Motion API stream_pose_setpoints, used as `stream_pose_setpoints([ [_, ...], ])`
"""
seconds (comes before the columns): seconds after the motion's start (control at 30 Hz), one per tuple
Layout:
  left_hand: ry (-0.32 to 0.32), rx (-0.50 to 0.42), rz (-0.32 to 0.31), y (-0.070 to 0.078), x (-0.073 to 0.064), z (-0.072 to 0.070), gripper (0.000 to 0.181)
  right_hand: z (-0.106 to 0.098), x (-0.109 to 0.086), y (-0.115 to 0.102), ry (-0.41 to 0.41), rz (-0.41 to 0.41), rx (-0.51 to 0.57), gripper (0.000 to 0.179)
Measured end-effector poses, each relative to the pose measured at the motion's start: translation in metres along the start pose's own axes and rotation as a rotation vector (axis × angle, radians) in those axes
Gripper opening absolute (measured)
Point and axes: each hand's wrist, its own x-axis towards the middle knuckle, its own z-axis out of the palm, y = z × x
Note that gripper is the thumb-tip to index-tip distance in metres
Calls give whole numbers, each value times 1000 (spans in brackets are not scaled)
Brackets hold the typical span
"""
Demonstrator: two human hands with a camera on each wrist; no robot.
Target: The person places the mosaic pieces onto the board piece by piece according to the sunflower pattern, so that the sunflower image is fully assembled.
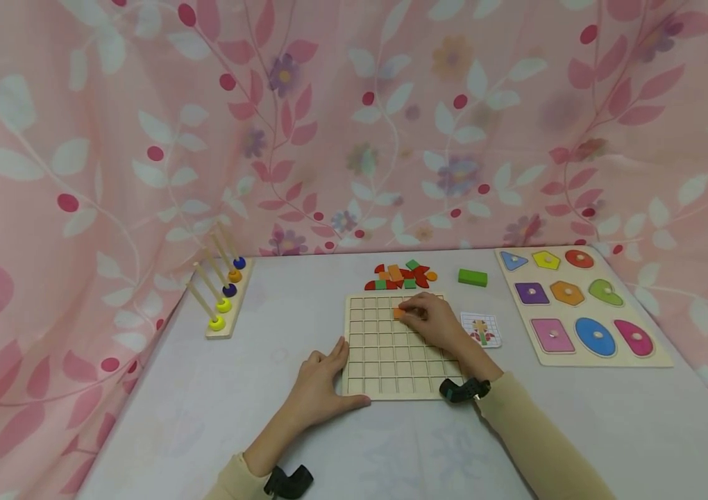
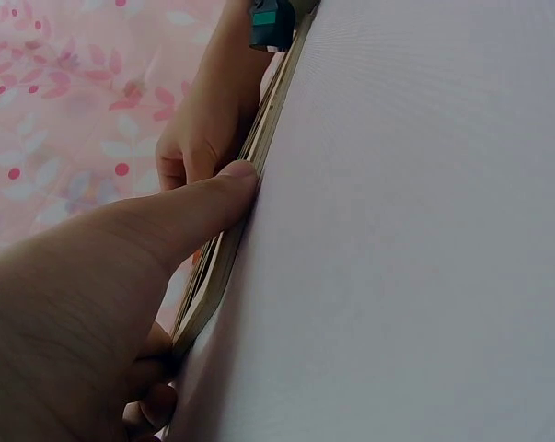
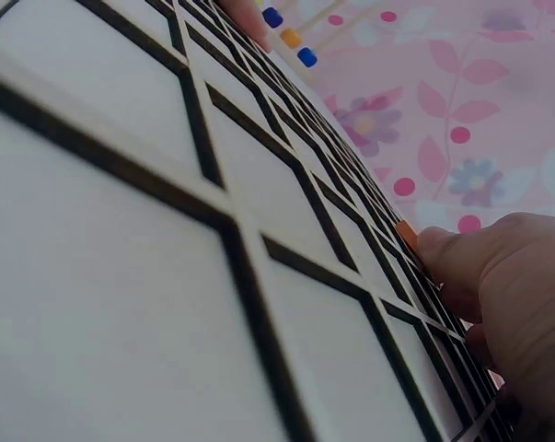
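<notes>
A wooden grid board (image 1: 371, 351) lies on the table in the head view. My right hand (image 1: 434, 321) pinches a small orange block (image 1: 398, 314) between thumb and fingertips over the board's upper part; the right wrist view also shows the orange block (image 3: 407, 235) at the fingertips, close over the grid. My left hand (image 1: 319, 385) rests against the board's near left corner, its straight thumb along the front edge and its fingers along the left side. The left wrist view shows the thumb (image 2: 208, 201) touching the board's edge (image 2: 224, 267).
Behind the board lie several small red, green and orange blocks (image 1: 409, 275) and a green bar (image 1: 473, 278). A pattern card (image 1: 481, 329) lies right of the board, and a shape puzzle (image 1: 585, 305) farther right. A peg stand (image 1: 219, 333) with coloured beads stands at left.
</notes>
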Motion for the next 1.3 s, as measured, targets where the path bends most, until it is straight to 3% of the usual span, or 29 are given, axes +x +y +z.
stream_pose_setpoints([
  [0.13,9,8,7,1,-1,-1,115,1,1,-1,4,-23,0,26],
  [0.7,8,4,9,1,-1,-3,116,3,4,-2,-1,41,21,27],
  [0.83,6,-5,8,3,-1,-2,115,-2,3,-2,-6,113,129,30],
  [0.93,6,-1,8,3,-1,-3,115,-8,5,-4,4,118,173,31],
  [1.07,3,-1,10,3,-1,-3,115,-18,10,-6,38,58,156,30],
  [1.3,0,-12,6,2,-1,-1,115,-38,30,-6,80,45,86,31],
])
